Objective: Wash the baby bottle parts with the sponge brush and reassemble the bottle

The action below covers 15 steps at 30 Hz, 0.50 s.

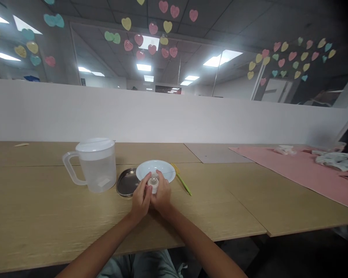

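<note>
In front of me, my left hand point(142, 199) and my right hand point(162, 195) are closed round a small baby bottle point(153, 187) from both sides. Its white ring and clear, nipple-like top face me; most of its body is hidden by my fingers. Just behind it stands a shallow white bowl point(145, 166), partly covered by my fingertips. A round metal dish point(126, 182) sits left of my left hand. To the right of my right hand lies a thin brush-like tool with a green handle point(184, 184) and a yellow end, close to the bowl's rim.
A lidded translucent plastic pitcher point(100, 173) holding liquid stands left of the metal dish. At the right, a pink mat point(301, 173) bears crumpled cloth point(339, 160) and plastic. A grey sheet point(217, 153) lies toward the back, before a low white wall point(174, 116) beneath glass.
</note>
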Motion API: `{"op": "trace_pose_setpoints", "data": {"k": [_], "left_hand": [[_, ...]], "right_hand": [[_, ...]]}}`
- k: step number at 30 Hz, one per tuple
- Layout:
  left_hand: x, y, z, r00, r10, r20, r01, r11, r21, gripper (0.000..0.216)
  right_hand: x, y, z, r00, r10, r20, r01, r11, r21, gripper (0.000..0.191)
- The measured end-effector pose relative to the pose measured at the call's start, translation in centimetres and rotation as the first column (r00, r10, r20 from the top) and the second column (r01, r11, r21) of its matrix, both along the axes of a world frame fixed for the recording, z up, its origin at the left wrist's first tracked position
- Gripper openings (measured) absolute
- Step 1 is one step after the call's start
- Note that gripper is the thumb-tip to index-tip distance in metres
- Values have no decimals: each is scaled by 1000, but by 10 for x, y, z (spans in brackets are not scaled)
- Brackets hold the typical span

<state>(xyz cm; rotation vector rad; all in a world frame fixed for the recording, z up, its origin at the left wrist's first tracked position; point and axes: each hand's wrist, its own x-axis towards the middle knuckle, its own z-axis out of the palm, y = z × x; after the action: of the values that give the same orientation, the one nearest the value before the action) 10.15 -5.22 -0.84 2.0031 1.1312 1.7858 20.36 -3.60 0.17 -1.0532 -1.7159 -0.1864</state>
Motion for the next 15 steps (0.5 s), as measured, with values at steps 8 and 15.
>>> {"op": "trace_pose_setpoints", "data": {"k": [8,15], "left_hand": [[-38,14,-6,926,-61,-371,93,993,69,76],[-33,17,-12,925,-66,-373,61,998,-25,94]], "right_hand": [[8,2,13,994,104,-36,-105,994,-30,57],[14,2,21,980,176,-90,-181,982,-57,57]]}}
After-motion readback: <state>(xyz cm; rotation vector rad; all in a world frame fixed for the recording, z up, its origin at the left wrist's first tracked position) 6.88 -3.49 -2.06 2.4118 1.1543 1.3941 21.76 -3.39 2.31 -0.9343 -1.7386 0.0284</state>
